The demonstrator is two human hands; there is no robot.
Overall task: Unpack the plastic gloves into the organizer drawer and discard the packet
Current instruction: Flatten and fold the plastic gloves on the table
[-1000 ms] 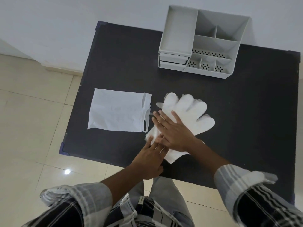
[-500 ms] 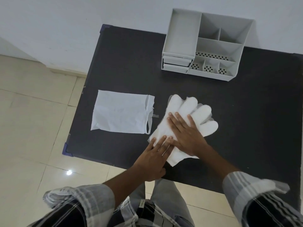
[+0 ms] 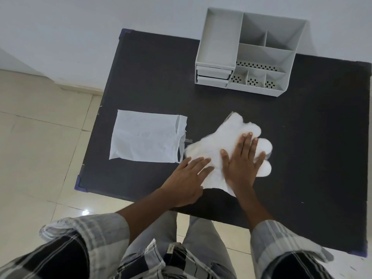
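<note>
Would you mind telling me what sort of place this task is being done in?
Probably a plain room in a home or small office: a dark table stands against a bare white wall on a beige tiled floor, with a grey desk organizer on it.

Gloves [image 3: 225,137] on the surface [image 3: 314,121], under both hands. Right hand [image 3: 240,164] flat on the stack's middle, left hand [image 3: 186,181] just beside it with fingertips on the stack's near-left edge. Packet [image 3: 144,136] flat on the surface, left of the hands, its open end nearly touching the gloves. Organizer [image 3: 249,51] well beyond the hands at the far edge, drawers [image 3: 213,74] at its front left.
</note>
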